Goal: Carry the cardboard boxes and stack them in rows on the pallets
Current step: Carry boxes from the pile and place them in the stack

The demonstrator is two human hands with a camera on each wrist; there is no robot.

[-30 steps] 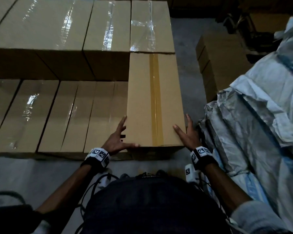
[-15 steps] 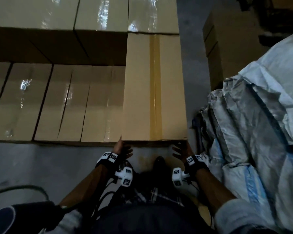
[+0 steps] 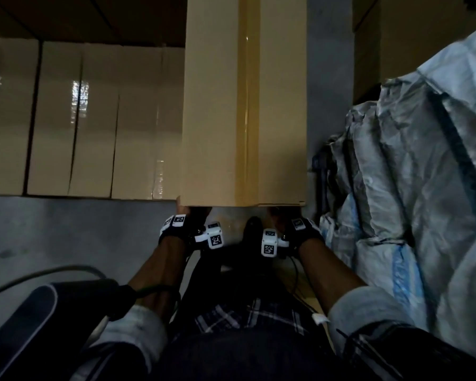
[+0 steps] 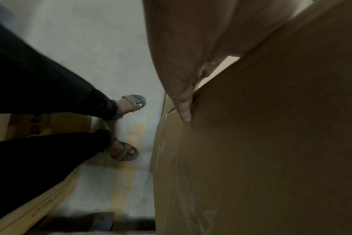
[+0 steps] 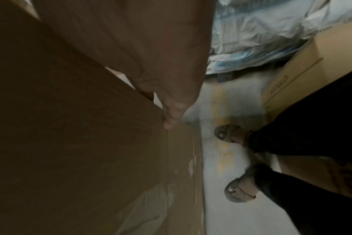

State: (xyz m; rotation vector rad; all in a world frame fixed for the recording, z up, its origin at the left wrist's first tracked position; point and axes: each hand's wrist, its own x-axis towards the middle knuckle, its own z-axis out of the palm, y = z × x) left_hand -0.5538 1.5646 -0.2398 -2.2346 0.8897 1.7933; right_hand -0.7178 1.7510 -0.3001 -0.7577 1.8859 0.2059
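Boxes (image 3: 94,119) are lying in a row at the left; beside them the taped box (image 3: 245,105) is sitting higher, at the row's right end. Left hand (image 4: 181,89) and right hand (image 5: 167,101), set apart, are pressing flat against its near face. Uneven pushing is risking skewing it, or snagging the sacks (image 3: 410,174) at right.

Grey sacks (image 3: 412,188) beside concrete floor (image 3: 66,229)
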